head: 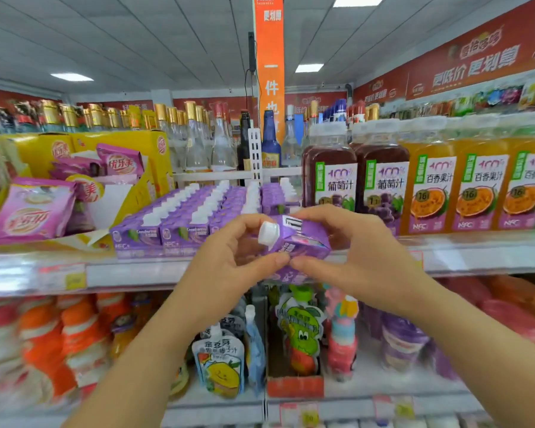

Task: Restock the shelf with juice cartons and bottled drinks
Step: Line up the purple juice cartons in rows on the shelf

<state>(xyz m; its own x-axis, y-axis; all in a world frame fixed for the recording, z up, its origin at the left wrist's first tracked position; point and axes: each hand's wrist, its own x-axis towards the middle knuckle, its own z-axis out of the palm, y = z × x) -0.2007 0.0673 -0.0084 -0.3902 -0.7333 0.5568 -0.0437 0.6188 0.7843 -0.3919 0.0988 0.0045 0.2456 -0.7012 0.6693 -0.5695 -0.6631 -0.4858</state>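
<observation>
A small purple juice carton (294, 239) with a white cap is tilted in front of the shelf edge (136, 273). My left hand (229, 257) grips it from the left, thumb below and fingers above near the cap. My right hand (349, 248) grips its right side, thumb tip meeting the left thumb under the carton. Behind it, several rows of the same purple cartons (192, 217) stand on the shelf. To the right stand dark grape juice bottles (355, 180) and orange passion-fruit juice bottles (473, 186).
Yellow display boxes with pink sachets (34, 208) fill the shelf's left. Glass bottles (198, 140) line the back row. The lower shelf holds spouted drink pouches (220, 359), a green cartoon pouch (303, 332) and orange-capped bottles (44, 341). An orange banner (271, 57) hangs above.
</observation>
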